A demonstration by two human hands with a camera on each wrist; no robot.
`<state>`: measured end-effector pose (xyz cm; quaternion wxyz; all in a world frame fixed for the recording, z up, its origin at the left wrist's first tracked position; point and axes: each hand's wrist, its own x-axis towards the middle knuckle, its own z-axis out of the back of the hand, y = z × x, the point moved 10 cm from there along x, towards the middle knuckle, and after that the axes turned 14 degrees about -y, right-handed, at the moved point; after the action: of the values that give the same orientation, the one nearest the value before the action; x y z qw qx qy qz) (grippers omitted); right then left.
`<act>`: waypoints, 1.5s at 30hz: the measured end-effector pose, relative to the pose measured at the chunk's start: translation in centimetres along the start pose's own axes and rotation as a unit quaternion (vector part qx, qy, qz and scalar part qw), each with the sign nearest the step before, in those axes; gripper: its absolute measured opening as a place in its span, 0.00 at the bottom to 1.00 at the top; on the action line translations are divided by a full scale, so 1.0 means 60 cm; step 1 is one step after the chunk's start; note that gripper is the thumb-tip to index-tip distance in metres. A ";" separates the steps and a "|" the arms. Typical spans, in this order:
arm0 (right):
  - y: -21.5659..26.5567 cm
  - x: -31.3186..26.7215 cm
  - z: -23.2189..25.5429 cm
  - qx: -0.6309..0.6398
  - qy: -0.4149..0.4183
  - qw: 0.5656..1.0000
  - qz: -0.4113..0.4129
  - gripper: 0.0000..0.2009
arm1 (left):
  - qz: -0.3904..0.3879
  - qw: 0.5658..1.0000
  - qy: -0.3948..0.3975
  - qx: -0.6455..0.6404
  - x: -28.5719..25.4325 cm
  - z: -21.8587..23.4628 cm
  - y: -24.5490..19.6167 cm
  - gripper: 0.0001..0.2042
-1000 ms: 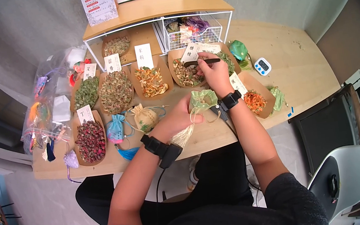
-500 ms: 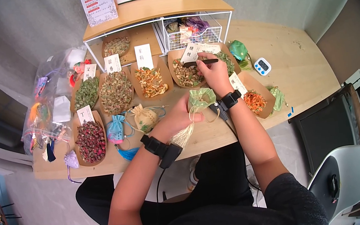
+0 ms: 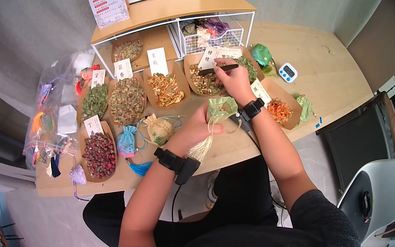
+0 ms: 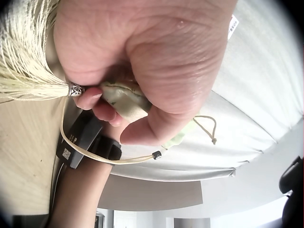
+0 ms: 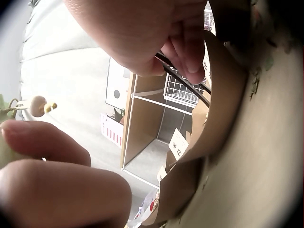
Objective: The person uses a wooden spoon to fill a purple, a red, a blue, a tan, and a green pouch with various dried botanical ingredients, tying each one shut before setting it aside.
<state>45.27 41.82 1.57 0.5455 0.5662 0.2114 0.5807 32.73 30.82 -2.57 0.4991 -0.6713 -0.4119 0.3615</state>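
My left hand (image 3: 197, 127) grips a pale green drawstring pouch (image 3: 222, 105), its gathered mouth facing up. From that hand hangs a cream tassel (image 4: 28, 61), topped by a small patterned metal bead (image 4: 76, 90). Black tweezers (image 5: 183, 82) are pinched between the thumb and fingers of my right hand (image 3: 236, 82). Their tips reach over a brown paper tray (image 3: 188, 63) of mixed dried herb pieces (image 3: 203, 82). A white label card (image 3: 208, 59) leans at the back of this tray, close to the fingers. What lies between the tweezer tips is too small to tell.
Other paper trays hold rosebuds (image 3: 100, 156), orange petals (image 3: 279, 113) and dried leaves (image 3: 95, 103). A blue pouch (image 3: 127, 141) and a beige pouch (image 3: 158, 129) lie near my left forearm. A timer (image 3: 288, 73) is at the right; a shelf (image 3: 170, 10) stands behind.
The right hand and tweezers have shifted slightly left over the tray, and the label card there has moved a little. My left hand keeps the pouch almost still.
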 end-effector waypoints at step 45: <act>-0.032 0.025 0.040 0.216 -0.039 0.963 -0.158 0.10 | -0.029 0.999 -0.003 0.042 0.003 0.002 0.005 0.35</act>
<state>48.53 42.84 1.17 0.5030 0.6519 0.3971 0.4053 32.78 30.99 -2.93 0.5361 -0.6359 -0.4174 0.3661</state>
